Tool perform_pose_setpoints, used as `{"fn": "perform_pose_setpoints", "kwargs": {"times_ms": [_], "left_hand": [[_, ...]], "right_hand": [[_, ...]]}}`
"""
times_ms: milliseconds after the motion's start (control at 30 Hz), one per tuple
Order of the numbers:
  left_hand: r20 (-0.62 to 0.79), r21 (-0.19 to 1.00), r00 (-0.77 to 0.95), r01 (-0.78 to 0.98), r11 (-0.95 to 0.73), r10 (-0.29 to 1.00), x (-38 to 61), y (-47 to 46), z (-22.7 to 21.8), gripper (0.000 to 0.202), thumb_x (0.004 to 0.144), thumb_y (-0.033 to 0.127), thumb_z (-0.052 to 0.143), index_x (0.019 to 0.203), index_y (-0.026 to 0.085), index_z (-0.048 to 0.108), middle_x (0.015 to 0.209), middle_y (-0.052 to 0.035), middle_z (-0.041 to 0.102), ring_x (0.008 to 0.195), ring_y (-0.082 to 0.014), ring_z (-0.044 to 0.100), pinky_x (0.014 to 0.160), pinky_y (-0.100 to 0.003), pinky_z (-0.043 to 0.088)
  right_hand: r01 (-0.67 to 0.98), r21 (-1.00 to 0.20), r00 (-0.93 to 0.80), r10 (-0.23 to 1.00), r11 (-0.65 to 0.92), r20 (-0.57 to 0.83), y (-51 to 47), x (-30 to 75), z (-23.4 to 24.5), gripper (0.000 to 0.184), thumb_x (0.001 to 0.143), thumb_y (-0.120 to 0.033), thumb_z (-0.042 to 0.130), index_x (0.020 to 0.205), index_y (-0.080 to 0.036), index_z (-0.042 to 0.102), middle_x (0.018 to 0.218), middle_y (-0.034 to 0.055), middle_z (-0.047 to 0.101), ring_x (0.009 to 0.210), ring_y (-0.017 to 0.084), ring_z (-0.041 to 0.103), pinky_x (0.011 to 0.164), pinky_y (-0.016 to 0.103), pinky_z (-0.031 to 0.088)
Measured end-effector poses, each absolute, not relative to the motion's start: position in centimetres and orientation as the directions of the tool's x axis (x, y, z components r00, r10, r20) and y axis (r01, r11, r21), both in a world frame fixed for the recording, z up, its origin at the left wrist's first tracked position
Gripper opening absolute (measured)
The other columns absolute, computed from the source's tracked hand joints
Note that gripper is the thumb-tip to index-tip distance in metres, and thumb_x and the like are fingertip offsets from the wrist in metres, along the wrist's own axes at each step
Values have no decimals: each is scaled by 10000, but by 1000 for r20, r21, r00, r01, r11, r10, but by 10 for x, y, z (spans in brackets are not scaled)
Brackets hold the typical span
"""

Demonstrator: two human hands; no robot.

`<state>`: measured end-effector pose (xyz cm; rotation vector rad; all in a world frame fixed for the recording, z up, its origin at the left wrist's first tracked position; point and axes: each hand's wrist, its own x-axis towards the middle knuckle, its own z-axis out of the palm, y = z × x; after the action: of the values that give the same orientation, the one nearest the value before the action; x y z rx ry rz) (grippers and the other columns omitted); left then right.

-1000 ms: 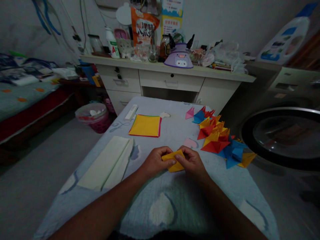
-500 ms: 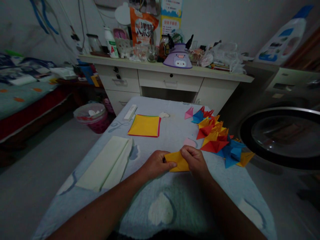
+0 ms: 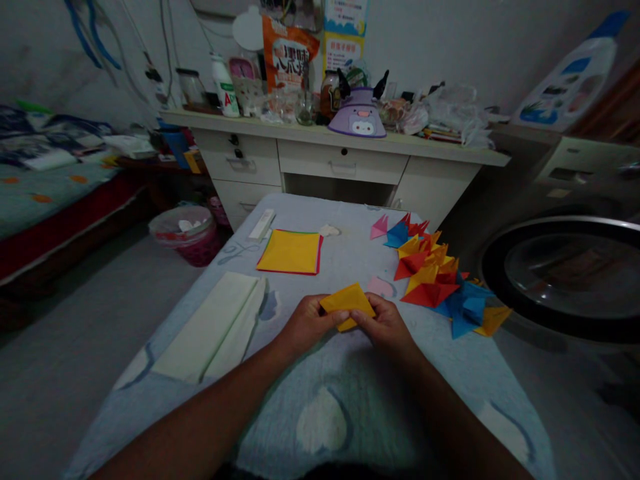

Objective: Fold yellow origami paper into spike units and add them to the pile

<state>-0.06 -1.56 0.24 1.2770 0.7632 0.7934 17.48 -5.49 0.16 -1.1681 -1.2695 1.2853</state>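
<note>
Both hands meet over a folded yellow paper piece (image 3: 348, 301) just above the pale blue cloth of the table (image 3: 350, 400). My left hand (image 3: 306, 323) pinches its left side with closed fingers. My right hand (image 3: 386, 325) pinches its right side, fingers closed too. A pointed flap of the paper stands up between the thumbs. A stack of square coloured sheets (image 3: 291, 252), yellow on top, lies further back on the table. To the right of my hands sits a heap of folded paper shapes (image 3: 434, 275) in red, yellow, blue and pink.
A folded cream cloth (image 3: 215, 325) lies at the table's left. A white desk (image 3: 345, 157) crowded with bottles and bags stands behind. A pink bin (image 3: 186, 233) sits on the floor left, a bed (image 3: 45, 193) far left, a washing machine door (image 3: 565, 273) right.
The yellow paper has been refolded between my hands: its flat strip now shows a raised triangular flap. Both hands stayed in the same spot on the table.
</note>
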Motion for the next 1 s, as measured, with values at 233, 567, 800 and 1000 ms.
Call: {"fn": "perform_pose_setpoints", "kwargs": {"times_ms": [233, 567, 800, 1000], "left_hand": [[-52, 984, 448, -127, 121, 893, -2, -17, 5, 422, 811, 517, 615, 680, 116, 627, 580, 4, 530, 526, -87, 440, 524, -222, 322], [27, 994, 400, -106, 17, 916, -4, -15, 5, 351, 835, 493, 597, 809, 144, 622, 658, 8, 551, 578, -104, 487, 549, -225, 351], [122, 991, 347, -97, -93, 930, -3, -18, 2, 622, 731, 185, 675, 1293, 276, 424, 992, -9, 583, 789, -119, 583, 671, -210, 440], [147, 989, 276, -10, -150, 950, -3, -19, 0, 430, 726, 176, 661, 1129, 241, 527, 1045, -16, 585, 792, -119, 560, 711, -228, 445]], "right_hand": [[-50, -998, -81, 996, -42, -38, -55, 173, 5, 353, 734, -460, 721, 913, -165, 651, 749, 15, 656, 648, 147, 600, 613, 270, 492], [4, -1000, 19, 1000, 21, 21, -52, 176, 2, 328, 772, -492, 655, 797, -165, 659, 620, -5, 569, 534, 108, 492, 492, 216, 379], [-91, -995, -11, 999, 43, 44, -55, 171, 7, 312, 761, -439, 683, 943, -193, 620, 752, 8, 607, 605, 120, 540, 553, 246, 479], [-135, -983, 78, 991, 121, 111, -54, 171, -2, 614, 711, -361, 727, 1245, -320, 428, 1096, 33, 534, 764, 127, 611, 644, 273, 541]]}}
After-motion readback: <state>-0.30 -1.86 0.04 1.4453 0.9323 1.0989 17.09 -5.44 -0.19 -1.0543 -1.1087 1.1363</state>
